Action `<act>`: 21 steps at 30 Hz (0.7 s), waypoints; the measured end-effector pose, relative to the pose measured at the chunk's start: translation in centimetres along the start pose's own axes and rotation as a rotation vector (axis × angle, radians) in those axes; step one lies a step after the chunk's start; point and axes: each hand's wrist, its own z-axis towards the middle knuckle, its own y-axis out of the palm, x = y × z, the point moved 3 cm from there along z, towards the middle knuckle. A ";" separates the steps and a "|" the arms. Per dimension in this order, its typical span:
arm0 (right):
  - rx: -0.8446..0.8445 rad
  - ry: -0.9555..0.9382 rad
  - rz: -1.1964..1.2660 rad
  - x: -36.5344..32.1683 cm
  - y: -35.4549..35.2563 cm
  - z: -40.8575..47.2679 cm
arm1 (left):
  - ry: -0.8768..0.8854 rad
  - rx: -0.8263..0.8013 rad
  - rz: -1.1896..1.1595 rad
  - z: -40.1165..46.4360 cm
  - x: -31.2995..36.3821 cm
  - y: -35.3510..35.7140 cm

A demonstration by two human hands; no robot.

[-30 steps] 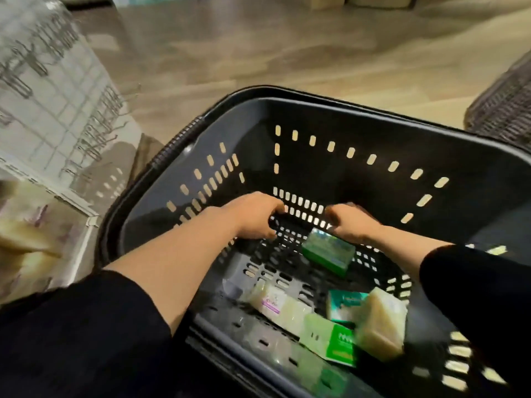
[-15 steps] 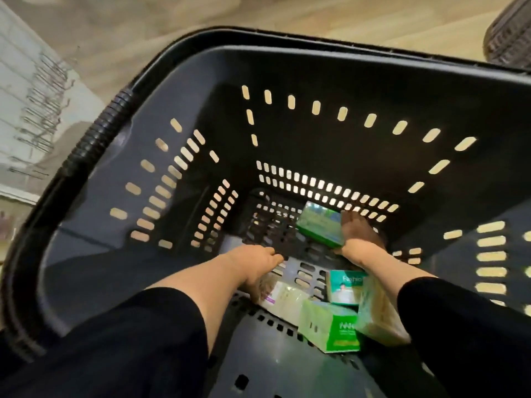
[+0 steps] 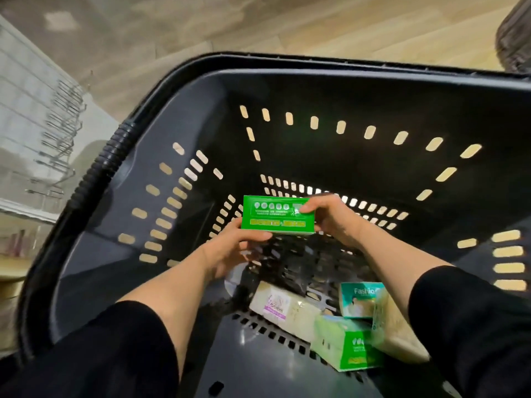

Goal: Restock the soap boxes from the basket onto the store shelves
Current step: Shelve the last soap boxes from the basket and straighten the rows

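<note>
Both my hands hold a bright green soap box (image 3: 274, 215) inside the dark grey plastic basket (image 3: 143, 173), lifted above its floor. My left hand (image 3: 232, 248) grips the box's lower left edge from beneath. My right hand (image 3: 330, 218) pinches its right end, thumb on the top face. On the basket floor near me lie several more soap boxes: a cream one with a purple label (image 3: 283, 307), a teal one (image 3: 359, 300), a pale green one (image 3: 344, 341) and a cream wrapped one (image 3: 393, 326).
A white shelf unit with metal peg hooks (image 3: 57, 133) stands to the left of the basket. Wooden floor (image 3: 258, 27) stretches beyond the basket's far rim. A dark wicker object (image 3: 514, 38) sits at the top right.
My right hand has lifted the green box off the basket floor. My left hand left the cream box and came up to take the green box's left end.
</note>
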 end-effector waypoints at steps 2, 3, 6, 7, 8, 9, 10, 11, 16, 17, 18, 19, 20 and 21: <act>-0.036 0.024 0.054 -0.4 -0.1 -0.3 | 0.016 -0.073 -0.140 -0.5 0.9 1.0; -0.045 0.035 0.054 -0.5 -0.4 -0.6 | 0.021 -0.080 -0.200 -0.5 1.3 1.5; -0.125 0.105 -0.012 -0.7 -1.6 -1.5 | 0.070 -0.030 -0.236 -0.2 1.9 2.6; -0.160 0.143 -0.055 -0.7 -2.1 -1.9 | 0.080 -0.009 -0.212 0.0 2.0 2.9; -0.168 0.194 -0.115 -0.6 -2.7 -2.2 | 0.086 -0.001 -0.165 0.3 2.2 3.2; -0.149 0.249 -0.199 -0.4 -3.5 -2.5 | 0.090 -0.002 -0.099 0.6 2.2 3.6; -0.121 0.303 -0.301 -0.5 -4.2 -3.1 | 0.091 -0.004 -0.030 0.8 2.2 3.9; -0.086 0.360 -0.429 -0.6 -4.9 -3.8 | 0.086 -0.004 0.032 1.1 2.0 4.1; -0.146 0.849 -0.985 1.1 -8.0 -8.5 | 0.059 -0.057 0.228 1.3 2.0 4.8; -0.176 0.927 -1.003 1.6 -8.0 -9.3 | 0.068 -0.070 0.249 1.0 2.3 4.9; -0.182 0.961 -0.991 1.9 -7.9 -9.8 | 0.079 -0.077 0.262 0.8 2.6 5.1; -0.179 0.977 -0.979 2.0 -7.2 -10.4 | 0.094 -0.087 0.270 0.4 2.9 5.3; -0.174 0.998 -0.967 2.5 -6.8 -10.7 | 0.112 -0.099 0.271 0.2 3.1 5.4; -0.155 1.007 -0.950 3.0 -6.6 -10.9 | 0.124 -0.110 0.266 -0.2 3.3 5.6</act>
